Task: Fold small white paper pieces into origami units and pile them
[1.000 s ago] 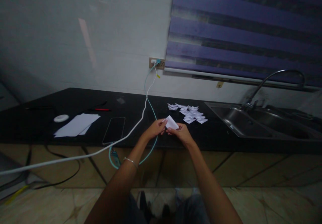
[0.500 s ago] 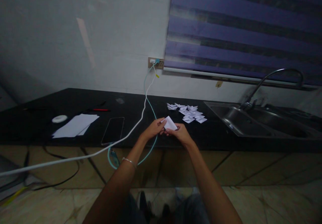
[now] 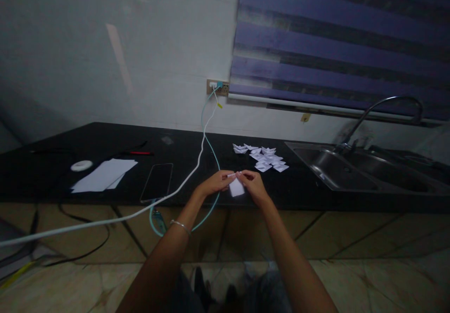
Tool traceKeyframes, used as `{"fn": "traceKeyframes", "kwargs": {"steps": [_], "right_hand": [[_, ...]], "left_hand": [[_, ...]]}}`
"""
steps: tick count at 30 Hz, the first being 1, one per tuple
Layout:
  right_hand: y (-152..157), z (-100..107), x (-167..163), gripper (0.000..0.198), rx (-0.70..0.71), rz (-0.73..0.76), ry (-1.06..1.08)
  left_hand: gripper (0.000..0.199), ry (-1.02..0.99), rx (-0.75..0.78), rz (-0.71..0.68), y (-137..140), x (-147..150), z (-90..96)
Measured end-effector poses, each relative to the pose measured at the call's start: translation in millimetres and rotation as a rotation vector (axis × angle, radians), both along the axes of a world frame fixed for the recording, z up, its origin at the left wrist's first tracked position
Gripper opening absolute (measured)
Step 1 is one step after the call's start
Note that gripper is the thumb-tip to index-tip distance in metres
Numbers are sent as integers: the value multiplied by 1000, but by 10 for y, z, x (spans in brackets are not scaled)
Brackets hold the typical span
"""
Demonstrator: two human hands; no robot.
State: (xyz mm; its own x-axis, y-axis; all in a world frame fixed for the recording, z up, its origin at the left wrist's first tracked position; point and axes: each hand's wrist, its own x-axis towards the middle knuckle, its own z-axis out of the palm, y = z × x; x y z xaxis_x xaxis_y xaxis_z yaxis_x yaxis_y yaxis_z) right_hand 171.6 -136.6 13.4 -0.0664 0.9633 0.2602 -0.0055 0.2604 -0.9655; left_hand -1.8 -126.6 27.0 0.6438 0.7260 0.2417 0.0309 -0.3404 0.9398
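A small folded white paper (image 3: 236, 189) is held between my two hands above the front of the black counter. My left hand (image 3: 218, 182) pinches its upper left edge. With thumb and fingers together, my right hand (image 3: 251, 183) grips the upper right edge, the fingertips of both hands nearly meeting at the top. Just beyond my right hand lies a cluster of several folded paper boats (image 3: 265, 157). The teal cable (image 3: 214, 156) passes close by my left hand.
On the left are white paper sheets (image 3: 103, 174), a white round object (image 3: 81, 165), a red pen (image 3: 138, 153) and a phone (image 3: 157, 182). A white cable (image 3: 183, 182) crosses from the wall outlet (image 3: 218, 87). The steel sink (image 3: 337, 167) with its faucet (image 3: 383, 101) is at right.
The folded paper has been turned in my hands: its body now hangs below my fingertips instead of pointing up. My fingertips have come closer together at its top edge.
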Motion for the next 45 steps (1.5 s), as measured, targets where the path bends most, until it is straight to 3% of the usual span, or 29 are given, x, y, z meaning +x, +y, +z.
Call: {"fn": "traceKeyframes", "kwargs": {"steps": [15,22,31,37,45], "right_hand": [[72,-63,29,38,20,-145,14],[63,-79,34,35,4,-48,45],[93,-135,58,36,23,-130,36],[69,-114,52,36,-29,-30,74],[94,-136,45,41,-57,-99,66]], "left_hand": [[48,5,-1,92,97,24,-126],[49,-116,-56,147,108,32,-133],[48,-38,-91,134,58,44,-82],[50,-148,-106,209,123,37,-130],[51,-162,-142,241,161,67,-150]]}}
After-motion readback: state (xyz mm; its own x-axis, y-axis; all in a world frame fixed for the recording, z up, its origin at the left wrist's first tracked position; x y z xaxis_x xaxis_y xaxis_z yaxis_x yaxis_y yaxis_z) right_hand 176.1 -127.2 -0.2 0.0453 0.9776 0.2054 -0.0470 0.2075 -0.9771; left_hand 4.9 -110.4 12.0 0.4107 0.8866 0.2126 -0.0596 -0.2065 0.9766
